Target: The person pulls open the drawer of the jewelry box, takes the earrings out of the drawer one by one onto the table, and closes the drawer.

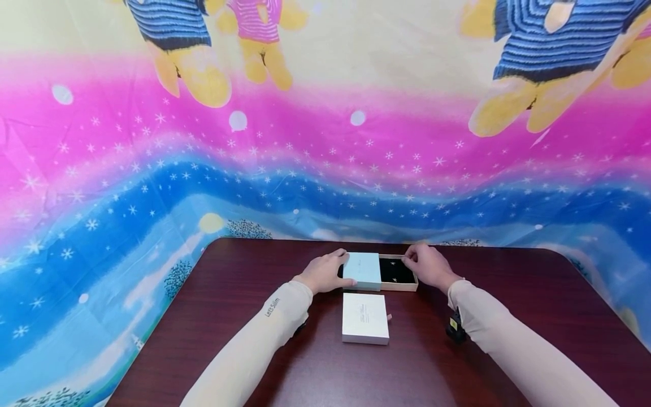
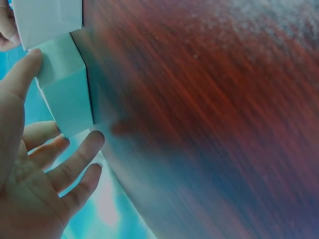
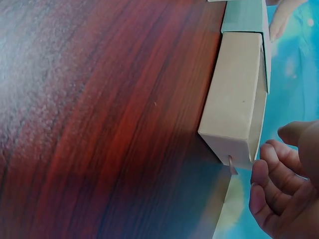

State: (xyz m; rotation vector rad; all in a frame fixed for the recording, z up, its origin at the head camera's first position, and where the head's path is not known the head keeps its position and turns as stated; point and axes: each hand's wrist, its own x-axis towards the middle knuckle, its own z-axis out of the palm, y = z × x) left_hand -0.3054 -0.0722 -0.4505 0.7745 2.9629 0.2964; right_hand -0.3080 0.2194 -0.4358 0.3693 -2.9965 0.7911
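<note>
My left hand grips the left end of a light blue box sleeve; in the left wrist view the thumb presses one side of the sleeve and fingers lie at the other. A cream drawer sticks out to the right, its black insert bearing two small star-shaped pieces. My right hand is at the drawer's back right corner. In the right wrist view its fingers are loosely curled beside the drawer, thumb apart, gripping nothing visible. A small ribbon tab hangs from the drawer's end.
A closed white box with faint lettering and a small tab on its right side lies just in front of the blue one. Both are on a dark red wooden table. A printed cloth hangs behind the table's back edge.
</note>
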